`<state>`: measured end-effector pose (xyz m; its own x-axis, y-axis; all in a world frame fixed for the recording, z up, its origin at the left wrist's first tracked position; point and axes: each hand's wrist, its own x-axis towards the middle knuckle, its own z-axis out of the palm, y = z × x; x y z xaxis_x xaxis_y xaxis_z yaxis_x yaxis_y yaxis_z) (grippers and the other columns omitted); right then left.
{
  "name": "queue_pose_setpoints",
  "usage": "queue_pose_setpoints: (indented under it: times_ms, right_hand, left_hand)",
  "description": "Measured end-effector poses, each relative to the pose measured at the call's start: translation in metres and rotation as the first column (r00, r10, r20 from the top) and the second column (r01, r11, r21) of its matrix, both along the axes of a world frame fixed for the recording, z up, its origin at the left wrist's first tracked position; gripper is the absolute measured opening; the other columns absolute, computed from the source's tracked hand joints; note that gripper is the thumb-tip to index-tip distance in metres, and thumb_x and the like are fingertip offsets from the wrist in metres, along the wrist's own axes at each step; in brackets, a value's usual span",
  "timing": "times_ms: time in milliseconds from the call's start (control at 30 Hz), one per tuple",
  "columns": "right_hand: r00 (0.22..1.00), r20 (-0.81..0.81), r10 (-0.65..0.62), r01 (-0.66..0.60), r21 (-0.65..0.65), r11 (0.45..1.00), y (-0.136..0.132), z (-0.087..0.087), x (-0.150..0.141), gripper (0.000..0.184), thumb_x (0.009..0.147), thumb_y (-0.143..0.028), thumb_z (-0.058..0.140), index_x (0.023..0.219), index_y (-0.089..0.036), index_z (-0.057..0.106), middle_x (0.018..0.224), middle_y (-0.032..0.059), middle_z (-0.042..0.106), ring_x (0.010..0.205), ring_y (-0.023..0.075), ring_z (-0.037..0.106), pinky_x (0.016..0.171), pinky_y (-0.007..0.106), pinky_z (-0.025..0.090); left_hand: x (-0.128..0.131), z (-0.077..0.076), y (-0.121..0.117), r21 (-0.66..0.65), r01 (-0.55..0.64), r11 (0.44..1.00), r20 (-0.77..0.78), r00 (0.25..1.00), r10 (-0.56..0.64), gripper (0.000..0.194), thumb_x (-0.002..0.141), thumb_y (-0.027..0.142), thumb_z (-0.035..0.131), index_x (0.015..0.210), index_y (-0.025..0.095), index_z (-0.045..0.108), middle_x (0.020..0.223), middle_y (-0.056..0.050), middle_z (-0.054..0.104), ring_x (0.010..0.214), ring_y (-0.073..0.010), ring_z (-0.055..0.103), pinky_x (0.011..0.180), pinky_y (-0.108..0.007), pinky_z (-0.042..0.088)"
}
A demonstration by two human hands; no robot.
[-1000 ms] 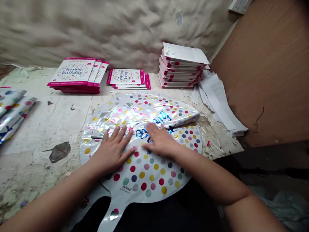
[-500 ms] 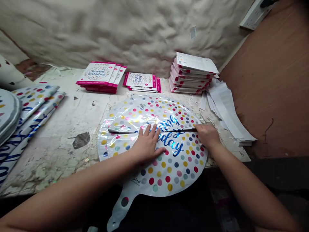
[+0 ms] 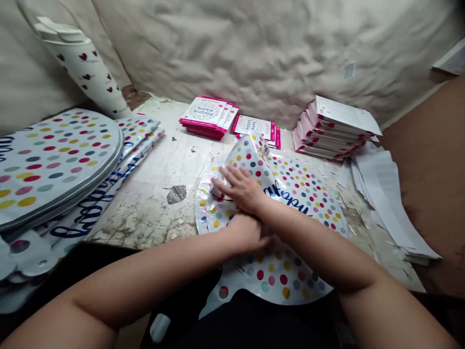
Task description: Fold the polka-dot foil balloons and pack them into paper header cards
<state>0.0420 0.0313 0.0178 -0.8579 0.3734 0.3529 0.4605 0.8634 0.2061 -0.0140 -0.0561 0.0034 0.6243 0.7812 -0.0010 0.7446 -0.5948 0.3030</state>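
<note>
A flat, dotted foil balloon (image 3: 281,188) lies before you on the worn worktable (image 3: 152,169), its bottom tab (image 3: 221,293) reaching past the front edge. Your right hand (image 3: 240,186) rests on it with fingers fanned wide, and crosses over your left hand (image 3: 249,233). Your left hand is bent and blurred, its fingers mostly hidden, so you cannot tell whether it grips the foil. Your hands and right forearm cover the balloon's middle; only part of its blue lettering shows. A raised fold (image 3: 250,152) of the foil stands up beyond your fingers, and hides part of a short pile of pink-edged packets (image 3: 251,125) behind it. Left of that sits a taller pile of "happy birthday" packets (image 3: 203,114); to the right, a high stack of white packets (image 3: 336,128) leans near loose paper strips (image 3: 385,198). On your left, a stack of dotted foil balloons (image 3: 61,160) runs out of view, with a heart-patterned tumbler (image 3: 85,68) tilted behind it. A small white object (image 3: 160,327) below the table edge is too unclear to name.
</note>
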Motion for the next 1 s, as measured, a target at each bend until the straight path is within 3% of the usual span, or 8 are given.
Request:
queue_pose_setpoints:
  times_ms: [67,133,233,333,633,800,900,1000]
  right_hand:
    - [0.961,-0.121,-0.250,0.228,-0.171,0.958,-0.003,-0.014,0.010,0.041,0.085,-0.031,0.054,0.123,-0.017,0.050,0.125,0.0143,0.052,0.112,0.0297,0.047,0.090,0.044,0.042]
    - [0.918,-0.103,-0.384,0.336,-0.314,0.888,-0.006,-0.021,0.020,0.034,0.085,-0.035,0.054,0.112,-0.014,0.057,0.109,0.0149,0.058,0.099,0.0275,0.051,0.084,0.039,0.044]
    - [0.930,-0.021,-0.366,0.332,-0.375,0.865,-0.009,-0.028,0.024,0.028,0.090,-0.031,0.043,0.106,-0.015,0.060,0.102,0.0129,0.061,0.096,0.0257,0.052,0.085,0.037,0.043]
    - [0.916,-0.030,-0.401,0.360,-0.381,0.852,-0.006,-0.033,0.019,0.034,0.091,-0.028,0.041,0.117,-0.012,0.054,0.115,0.0151,0.057,0.106,0.0273,0.048,0.090,0.038,0.040]
    - [0.920,0.000,-0.392,0.348,-0.464,0.815,-0.006,-0.019,0.022,0.046,0.080,-0.052,0.051,0.109,-0.016,0.054,0.112,0.0108,0.055,0.101,0.0236,0.051,0.084,0.032,0.043]
    - [0.868,0.044,-0.495,0.476,-0.364,0.801,-0.008,-0.020,0.017,0.018,0.084,-0.020,0.045,0.091,-0.016,0.061,0.088,0.0087,0.066,0.080,0.0195,0.059,0.066,0.026,0.042]
    - [0.826,0.009,-0.563,0.534,-0.333,0.777,0.008,0.005,0.038,0.017,0.081,-0.014,0.048,0.084,-0.018,0.064,0.078,0.0048,0.068,0.065,0.0156,0.059,0.058,0.025,0.039]
    - [0.719,-0.139,-0.681,0.642,-0.242,0.727,0.027,0.066,0.091,0.025,0.089,-0.019,0.041,0.093,-0.014,0.065,0.082,0.0085,0.068,0.067,0.0161,0.058,0.058,0.028,0.039]
  left_hand:
    - [-0.027,0.002,-0.009,0.089,0.067,0.994,-0.008,0.998,-0.067,0.054,0.083,0.049,0.048,0.116,0.007,0.058,0.118,-0.019,0.059,0.114,-0.0337,0.050,0.099,-0.046,0.037]
    - [-0.056,0.002,-0.011,0.241,0.120,0.963,-0.029,0.993,-0.116,0.037,0.088,0.031,0.044,0.112,0.007,0.059,0.114,-0.018,0.061,0.109,-0.0283,0.054,0.098,-0.041,0.040]
    - [-0.094,0.002,0.001,0.404,0.123,0.906,-0.111,0.990,-0.085,0.034,0.087,0.010,0.036,0.112,0.007,0.058,0.112,-0.017,0.062,0.107,-0.0249,0.056,0.094,-0.040,0.044]
    - [-0.116,0.003,0.022,0.453,0.120,0.883,-0.167,0.985,-0.049,0.034,0.087,0.009,0.038,0.115,0.006,0.056,0.115,-0.018,0.060,0.110,-0.0276,0.054,0.092,-0.043,0.044]
    - [-0.124,0.013,0.070,0.388,0.100,0.916,-0.293,0.956,0.020,0.016,0.082,0.014,0.047,0.076,0.011,0.062,0.074,-0.010,0.065,0.073,-0.0206,0.061,0.068,-0.032,0.049]
    - [-0.103,0.035,0.065,0.568,-0.040,0.822,-0.131,0.982,0.138,0.021,0.085,0.020,0.044,0.081,0.012,0.064,0.083,-0.011,0.066,0.078,-0.0232,0.060,0.070,-0.036,0.049]
    - [-0.086,0.026,0.044,0.536,-0.009,0.844,-0.034,0.999,0.032,0.025,0.089,0.026,0.044,0.100,0.013,0.062,0.109,-0.013,0.063,0.099,-0.0253,0.056,0.087,-0.041,0.046]
    - [-0.077,0.004,0.029,0.323,0.055,0.945,-0.063,0.997,-0.036,0.036,0.088,0.035,0.047,0.115,0.013,0.057,0.126,-0.015,0.054,0.119,-0.0304,0.046,0.097,-0.046,0.040]
